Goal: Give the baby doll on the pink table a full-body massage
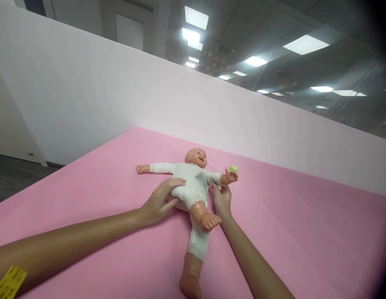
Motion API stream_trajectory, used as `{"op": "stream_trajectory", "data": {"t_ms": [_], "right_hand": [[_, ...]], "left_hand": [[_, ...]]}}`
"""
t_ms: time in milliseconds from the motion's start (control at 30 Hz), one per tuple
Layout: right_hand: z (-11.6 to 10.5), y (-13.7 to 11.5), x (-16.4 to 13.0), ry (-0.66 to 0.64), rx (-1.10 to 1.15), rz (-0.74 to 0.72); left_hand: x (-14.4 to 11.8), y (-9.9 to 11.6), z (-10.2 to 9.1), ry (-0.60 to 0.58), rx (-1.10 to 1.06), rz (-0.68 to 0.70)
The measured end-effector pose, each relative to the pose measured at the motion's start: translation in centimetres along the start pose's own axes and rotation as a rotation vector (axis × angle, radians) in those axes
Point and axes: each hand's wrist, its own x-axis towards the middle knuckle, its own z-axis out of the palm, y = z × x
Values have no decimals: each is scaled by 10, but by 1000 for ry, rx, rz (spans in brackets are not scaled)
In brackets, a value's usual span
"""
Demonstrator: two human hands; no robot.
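Head view shows the left hand (pixel 158 202) gripping the hip of a baby doll (pixel 194 189) lying face-up on the pink table (pixel 305 232), the right hand (pixel 222 201) touching its side below the doll's arm, just beside a small green pacifier (pixel 233 168).

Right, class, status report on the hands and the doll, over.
Left hand gripping baby doll at the hip. Right hand touching the doll's side below its arm. Doll on its back on pink mat. Green pacifier by the doll's hand.
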Motion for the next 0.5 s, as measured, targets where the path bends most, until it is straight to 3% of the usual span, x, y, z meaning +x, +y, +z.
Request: {"op": "stream_trajectory", "data": {"t_ms": [500], "right_hand": [[-1, 3, 2, -62, -45, -43]], "left_hand": [[0, 8, 1, -186, 224, 175]]}}
